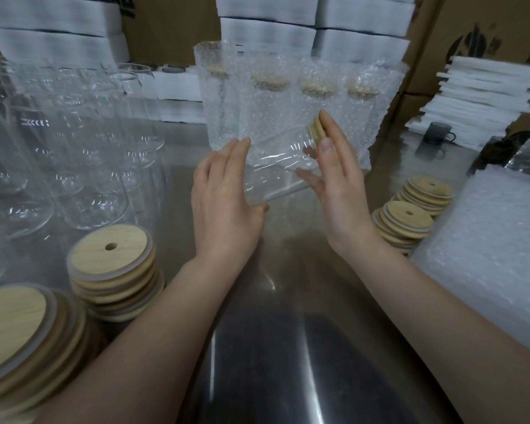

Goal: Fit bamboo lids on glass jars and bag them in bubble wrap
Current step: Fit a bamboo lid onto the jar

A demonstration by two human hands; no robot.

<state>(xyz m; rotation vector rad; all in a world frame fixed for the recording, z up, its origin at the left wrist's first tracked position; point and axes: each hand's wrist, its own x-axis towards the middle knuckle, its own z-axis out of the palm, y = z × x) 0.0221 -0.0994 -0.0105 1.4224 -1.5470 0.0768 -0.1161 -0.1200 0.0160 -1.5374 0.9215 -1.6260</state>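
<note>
A clear glass jar (280, 166) lies tilted between my palms above the steel table, its bamboo lid (316, 129) pointing up and to the right. My left hand (224, 197) presses flat against the jar's base with straight fingers. My right hand (338, 179) presses flat against the lid, fingers straight. Behind the jar stand several lidded jars in bubble wrap bags (291, 96). Stacks of bamboo lids sit at the near left (112, 264), far near left (16, 332) and right (410, 215).
Several empty glass jars (71, 139) crowd the left side of the steel table (276, 347). A pile of bubble wrap bags (490, 252) lies at the right. White foam sheets (478, 96), a grey mug (439, 133) and cardboard boxes stand behind.
</note>
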